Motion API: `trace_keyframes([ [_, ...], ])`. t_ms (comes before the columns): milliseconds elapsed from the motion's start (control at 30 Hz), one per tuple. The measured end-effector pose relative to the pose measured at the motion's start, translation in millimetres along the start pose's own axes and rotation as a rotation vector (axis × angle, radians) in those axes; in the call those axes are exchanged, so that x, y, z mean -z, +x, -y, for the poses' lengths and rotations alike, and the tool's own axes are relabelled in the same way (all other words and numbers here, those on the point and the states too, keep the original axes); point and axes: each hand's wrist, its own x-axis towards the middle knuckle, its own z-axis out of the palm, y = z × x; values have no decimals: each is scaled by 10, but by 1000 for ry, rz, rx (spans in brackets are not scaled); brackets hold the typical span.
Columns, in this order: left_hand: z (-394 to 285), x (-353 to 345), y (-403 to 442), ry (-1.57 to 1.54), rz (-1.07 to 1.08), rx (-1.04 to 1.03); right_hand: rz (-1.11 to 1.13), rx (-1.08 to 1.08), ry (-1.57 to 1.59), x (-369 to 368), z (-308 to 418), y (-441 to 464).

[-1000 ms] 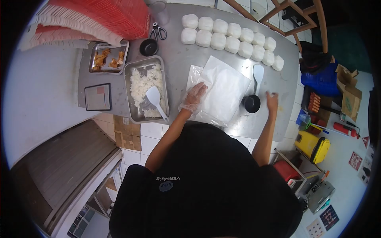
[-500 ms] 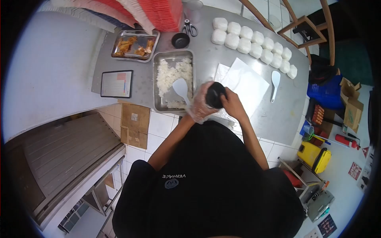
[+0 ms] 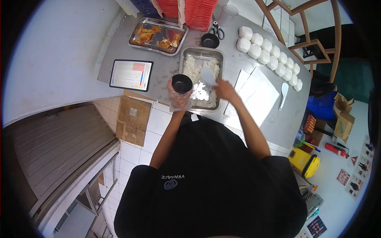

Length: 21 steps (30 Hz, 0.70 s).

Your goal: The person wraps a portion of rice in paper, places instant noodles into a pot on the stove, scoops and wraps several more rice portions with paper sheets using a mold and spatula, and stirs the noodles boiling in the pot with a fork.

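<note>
My left hand (image 3: 179,97), in a clear plastic glove, is wrapped round a small black bowl (image 3: 182,83) whose opening faces up. It is beside the left edge of a steel tray (image 3: 221,65) of white rice (image 3: 193,71). Over the tray's right side, my bare right hand (image 3: 224,89) grips the handle of a white rice paddle (image 3: 207,75). The paddle's blade rests on or just above the rice. To the right of the tray lies a stack of white paper sheets (image 3: 258,95).
Rows of white wrapped bundles (image 3: 264,56) line the table's far right, near a second white paddle (image 3: 283,95). At the back left are a tray of fried pieces (image 3: 158,36), a tablet (image 3: 131,74), another black bowl (image 3: 210,40), scissors (image 3: 216,29) and red stacks (image 3: 200,14).
My left hand has carried the black bowl left, to the tray's left side. My right hand has let go of the bowl and taken hold of the paddle. The camera view has shifted.
</note>
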Motion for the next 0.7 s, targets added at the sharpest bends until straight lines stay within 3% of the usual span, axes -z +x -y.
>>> trace_keyframes([
  [33, 4, 27, 20, -7, 1, 3, -37, 63, -47, 98, -43, 163],
  [100, -27, 99, 58, 151, 43, -233, -118, 10, -194, 461, 217, 379],
  [167, 44, 106, 66, 134, 83, -183, -153, 73, -282, 465, 400, 719],
  [233, 56, 133, 101, 139, 124, -311, -159, 193, -436, 294, 625, 817],
  [300, 102, 133, 121, 136, 130, -297, -172, 280, -483, 117, 796, 493],
  [367, 163, 134, 111, 106, 117, -278, -21, 288, -503, 49, 799, 105],
  [500, 185, 108, 95, 4, 104, -160, 104, 363, -479, 237, 438, -113],
  [567, 173, 133, 107, 17, 92, -142, -140, 86, -507, 699, 532, -85],
  [633, 113, 155, 63, 30, 102, -126, -236, -31, -430, 769, 378, 144],
  [700, 24, 93, 119, 59, 32, -142, -188, 37, -491, 466, 306, 237],
])
